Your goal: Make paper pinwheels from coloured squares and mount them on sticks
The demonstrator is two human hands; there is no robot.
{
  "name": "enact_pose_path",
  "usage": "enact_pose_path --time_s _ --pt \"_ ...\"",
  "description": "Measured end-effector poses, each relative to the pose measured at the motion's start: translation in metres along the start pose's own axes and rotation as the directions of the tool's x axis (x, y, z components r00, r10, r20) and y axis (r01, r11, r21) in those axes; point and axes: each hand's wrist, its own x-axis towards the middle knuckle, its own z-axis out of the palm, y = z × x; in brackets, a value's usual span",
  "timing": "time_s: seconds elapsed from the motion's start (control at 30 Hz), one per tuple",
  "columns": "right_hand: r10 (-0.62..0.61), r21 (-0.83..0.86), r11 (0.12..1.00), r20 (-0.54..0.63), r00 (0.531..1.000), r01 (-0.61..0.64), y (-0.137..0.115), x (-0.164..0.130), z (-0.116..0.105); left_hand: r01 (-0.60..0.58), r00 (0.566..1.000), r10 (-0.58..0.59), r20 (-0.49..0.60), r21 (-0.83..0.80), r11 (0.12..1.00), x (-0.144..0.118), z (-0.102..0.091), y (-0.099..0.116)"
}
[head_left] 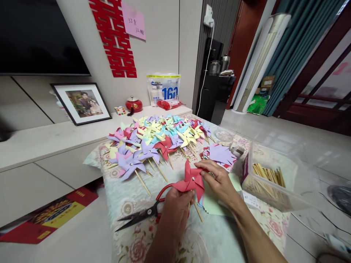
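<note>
A red paper pinwheel (189, 180) with a shiny pin at its centre is between my hands. My left hand (177, 202) is closed around its lower left side, fingers partly hidden behind the paper. My right hand (219, 179) pinches a blade at its upper right. A wooden stick (199, 212) slants down below the blades. Beside my left hand lie black scissors (149, 212) with red handles, blades apart. Sheets of coloured paper (216, 201) lie under my right forearm. Cut purple paper pieces (221, 154) are stacked just beyond my right hand.
Many finished pinwheels (153, 131) in several colours cover the far side of the cloth-covered table (131, 241). At right stands a clear plastic box (274, 193) of wooden sticks (268, 174). A framed photo (82, 103) and a red jar (134, 105) stand on the cabinet behind.
</note>
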Motion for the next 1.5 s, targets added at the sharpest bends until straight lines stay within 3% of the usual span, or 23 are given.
enact_pose_path --time_s 0.17,0.43,0.67,0.83,0.97,1.23,1.4,1.5 --pt "-0.084 -0.055 0.995 0.001 0.996 0.084 0.002 0.002 0.002 -0.021 0.998 0.020 0.065 0.007 1.000 0.000 -0.005 -0.002" --pt "-0.098 -0.070 0.993 0.024 0.995 0.100 -0.002 0.002 0.003 -0.009 1.000 0.010 0.026 -0.013 1.000 0.004 -0.007 -0.006" --pt "-0.035 -0.135 0.991 -0.242 0.970 0.002 -0.010 0.000 0.006 -0.040 0.987 0.015 -0.163 -0.152 0.988 0.008 -0.009 -0.003" --pt "-0.068 -0.109 0.993 -0.122 0.990 0.055 -0.021 -0.001 0.016 -0.049 0.983 -0.005 -0.183 -0.287 0.957 0.011 -0.010 -0.001" --pt "-0.070 -0.090 0.994 -0.046 0.997 0.065 -0.024 -0.003 0.023 -0.068 0.986 0.020 -0.163 -0.296 0.953 0.010 -0.008 0.001" --pt "-0.079 -0.065 0.995 -0.008 0.997 0.078 -0.022 -0.004 0.025 -0.089 0.985 0.051 -0.164 -0.233 0.968 0.010 -0.008 -0.001" --pt "-0.158 -0.145 0.979 -0.094 0.983 0.143 -0.022 -0.003 0.025 -0.116 0.983 0.077 -0.169 -0.239 0.964 0.011 -0.012 -0.004" --pt "-0.201 -0.212 0.959 -0.039 0.979 0.189 -0.023 -0.004 0.026 -0.118 0.982 0.080 -0.171 -0.224 0.967 0.010 -0.011 -0.004"
